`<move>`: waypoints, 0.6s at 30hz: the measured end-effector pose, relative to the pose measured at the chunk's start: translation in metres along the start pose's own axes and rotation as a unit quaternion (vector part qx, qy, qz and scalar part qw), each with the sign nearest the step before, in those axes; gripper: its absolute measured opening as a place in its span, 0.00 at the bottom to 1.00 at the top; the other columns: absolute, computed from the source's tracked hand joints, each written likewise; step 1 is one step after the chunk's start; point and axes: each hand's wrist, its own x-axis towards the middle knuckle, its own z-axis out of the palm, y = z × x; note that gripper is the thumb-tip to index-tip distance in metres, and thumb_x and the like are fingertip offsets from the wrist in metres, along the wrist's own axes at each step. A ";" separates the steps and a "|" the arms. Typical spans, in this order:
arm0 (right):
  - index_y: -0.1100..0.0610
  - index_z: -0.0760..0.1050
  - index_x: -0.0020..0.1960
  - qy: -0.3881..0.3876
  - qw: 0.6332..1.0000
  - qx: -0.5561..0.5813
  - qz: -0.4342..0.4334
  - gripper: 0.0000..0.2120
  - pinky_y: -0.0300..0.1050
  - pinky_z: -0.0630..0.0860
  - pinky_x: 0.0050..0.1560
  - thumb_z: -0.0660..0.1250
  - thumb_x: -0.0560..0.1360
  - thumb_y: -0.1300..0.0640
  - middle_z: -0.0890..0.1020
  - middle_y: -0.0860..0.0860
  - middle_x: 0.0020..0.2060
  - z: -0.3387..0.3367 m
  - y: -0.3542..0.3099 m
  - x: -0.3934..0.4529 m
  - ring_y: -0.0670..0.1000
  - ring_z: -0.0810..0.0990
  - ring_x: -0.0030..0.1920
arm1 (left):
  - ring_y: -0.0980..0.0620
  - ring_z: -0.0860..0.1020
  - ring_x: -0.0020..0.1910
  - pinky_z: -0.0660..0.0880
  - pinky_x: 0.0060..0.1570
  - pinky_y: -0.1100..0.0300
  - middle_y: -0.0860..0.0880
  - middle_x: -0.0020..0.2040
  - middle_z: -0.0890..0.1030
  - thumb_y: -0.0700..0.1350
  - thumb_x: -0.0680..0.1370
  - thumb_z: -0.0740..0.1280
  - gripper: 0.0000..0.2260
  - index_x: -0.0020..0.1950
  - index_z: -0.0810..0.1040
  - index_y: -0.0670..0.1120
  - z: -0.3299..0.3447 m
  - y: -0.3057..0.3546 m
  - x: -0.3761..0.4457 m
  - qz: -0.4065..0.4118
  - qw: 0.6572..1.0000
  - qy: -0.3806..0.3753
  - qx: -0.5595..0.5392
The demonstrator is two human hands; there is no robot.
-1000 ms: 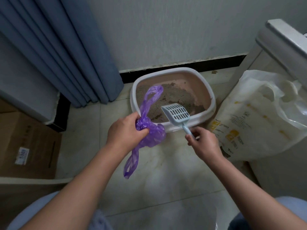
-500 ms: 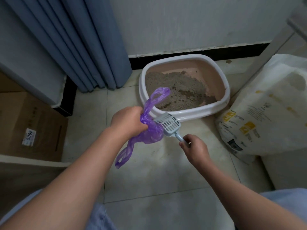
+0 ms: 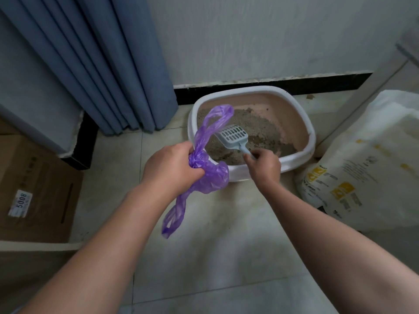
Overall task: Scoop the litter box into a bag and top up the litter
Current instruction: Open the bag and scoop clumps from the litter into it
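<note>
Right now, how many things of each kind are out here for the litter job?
Litter box: 1
Scoop: 1, held by the right hand
Purple bag: 1, bunched in the left hand
Large white litter sack: 1
Cardboard box: 1
Total: 5

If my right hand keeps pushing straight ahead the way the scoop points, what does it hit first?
Probably the litter. The right hand holds the scoop over the litter box, head aimed forward and slightly left. It would likely dig into the grey litter before the far wall, though depth is hard to judge.
</note>
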 end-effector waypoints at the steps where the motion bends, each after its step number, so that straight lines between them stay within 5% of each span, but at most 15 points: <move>1: 0.54 0.82 0.46 -0.003 1.000 -0.013 0.005 0.12 0.45 0.72 0.38 0.68 0.74 0.45 0.84 0.51 0.37 0.004 0.000 0.002 0.55 0.81 0.41 | 0.48 0.76 0.38 0.68 0.34 0.56 0.53 0.37 0.77 0.53 0.70 0.71 0.09 0.42 0.74 0.52 0.000 0.001 0.000 -0.001 1.000 0.005 -0.002; 8: 0.51 0.84 0.47 0.019 0.999 -0.023 0.015 0.12 0.44 0.72 0.38 0.69 0.72 0.45 0.84 0.52 0.40 0.032 0.008 0.009 0.55 0.81 0.45 | 0.48 0.76 0.37 0.66 0.33 0.57 0.53 0.36 0.77 0.53 0.70 0.71 0.09 0.41 0.73 0.52 0.007 0.005 0.001 0.007 0.999 0.026 -0.020; 18: 0.54 0.83 0.50 0.021 0.982 -0.188 0.022 0.17 0.51 0.67 0.54 0.66 0.72 0.42 0.82 0.54 0.51 0.051 0.008 0.029 0.58 0.75 0.57 | 0.47 0.77 0.38 0.68 0.33 0.56 0.53 0.36 0.78 0.54 0.70 0.71 0.10 0.44 0.74 0.52 0.015 0.007 0.000 0.012 0.998 0.048 -0.025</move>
